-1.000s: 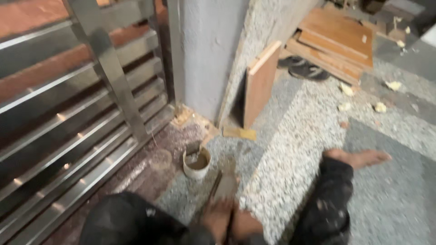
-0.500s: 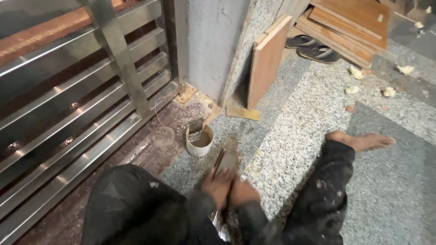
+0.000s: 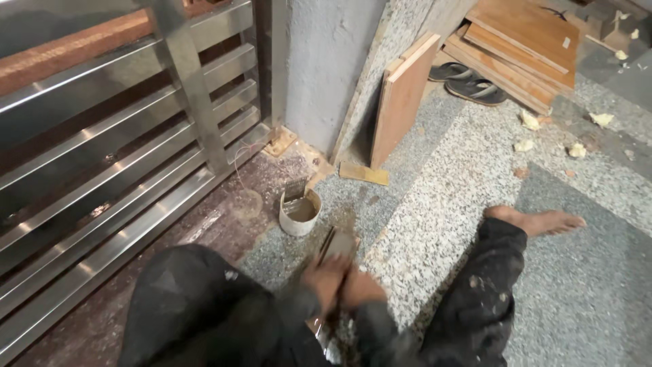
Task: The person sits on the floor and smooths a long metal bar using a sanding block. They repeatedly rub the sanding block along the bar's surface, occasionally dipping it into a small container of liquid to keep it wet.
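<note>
Both hands, left hand [image 3: 324, 280] and right hand [image 3: 360, 289], fingers closed on flat scraper [image 3: 337, 245] pressed to granite floor [image 3: 435, 204]; small pot [image 3: 299, 213] at 11 o'clock. Blade judged stiff, light; grip handle low

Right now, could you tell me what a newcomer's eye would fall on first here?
Low in the middle, both hands press a flat scraper onto the speckled granite floor. Just beyond stands a small white tub of grey paste, beside the steel gate. Wooden boards lean against the wall.
</note>
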